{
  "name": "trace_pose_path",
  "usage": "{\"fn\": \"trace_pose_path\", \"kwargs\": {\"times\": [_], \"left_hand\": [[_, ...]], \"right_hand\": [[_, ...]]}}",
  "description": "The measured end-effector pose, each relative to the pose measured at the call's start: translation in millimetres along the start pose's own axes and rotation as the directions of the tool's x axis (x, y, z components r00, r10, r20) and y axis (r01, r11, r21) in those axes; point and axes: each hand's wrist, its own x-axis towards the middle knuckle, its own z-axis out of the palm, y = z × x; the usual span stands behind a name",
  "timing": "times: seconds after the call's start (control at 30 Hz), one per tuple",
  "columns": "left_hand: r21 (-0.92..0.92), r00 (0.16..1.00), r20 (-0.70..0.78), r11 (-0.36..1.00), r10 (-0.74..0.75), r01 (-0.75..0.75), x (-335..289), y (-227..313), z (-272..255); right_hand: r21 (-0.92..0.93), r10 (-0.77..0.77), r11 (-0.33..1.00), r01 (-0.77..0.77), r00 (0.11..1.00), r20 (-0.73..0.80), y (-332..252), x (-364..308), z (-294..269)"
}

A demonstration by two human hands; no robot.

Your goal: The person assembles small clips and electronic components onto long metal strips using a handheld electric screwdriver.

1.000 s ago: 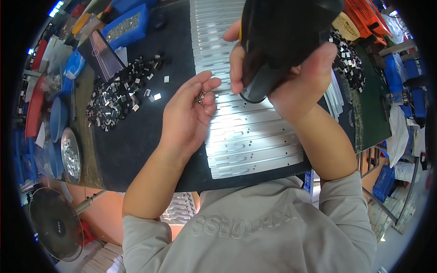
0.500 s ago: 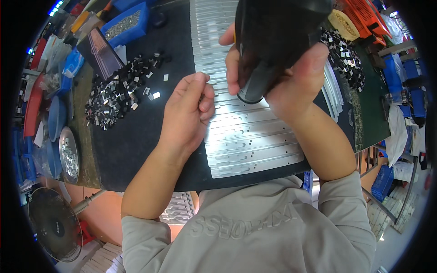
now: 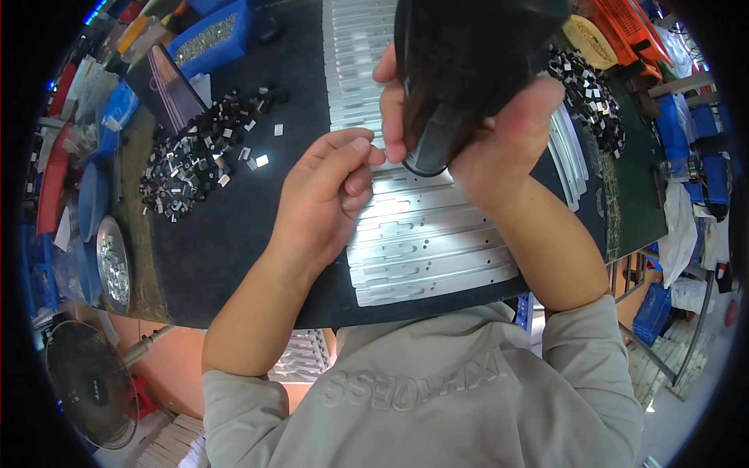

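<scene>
My right hand (image 3: 507, 148) grips a large, dark hand-held power tool (image 3: 476, 62), its fingers wrapped round the body from both sides. The tool hides its own working end and the spot beneath it. Close to its left, my left hand (image 3: 316, 191) is closed, thumb and index fingertip pinched together over the strips. Whatever sits in that pinch, if anything, is too small to make out. Under both hands lies a long row of silver metal strips (image 3: 433, 269), side by side, with slots and small holes along them.
On the black mat (image 3: 250, 226), a heap of small black and silver pieces (image 3: 183, 168) lies left; another heap (image 3: 597, 97) lies right. Behind are a propped dark box (image 3: 168, 90), a blue bin (image 3: 211, 39) and a yellow bowl (image 3: 589, 43). A metal dish (image 3: 115, 265) stands far left.
My left hand has shifted slightly, its thumb and index fingertip reaching further right toward the tool. The power tool and my right hand have moved very little.
</scene>
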Motion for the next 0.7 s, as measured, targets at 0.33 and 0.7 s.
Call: {"fn": "trace_pose_path", "kwargs": {"times": [0.33, 0.7], "left_hand": [[-0.007, 0.992, 0.122, 0.999, -0.046, 0.047, -1, -2, -3], [-0.004, 0.996, 0.055, 0.998, -0.066, 0.066, 2, -4, -7]], "right_hand": [[0.025, -0.044, 0.999, 0.043, 0.999, 0.019, 13, -1, 0], [0.182, 0.106, 0.975, -0.128, 0.987, 0.124, -40, 25, -1]]}}
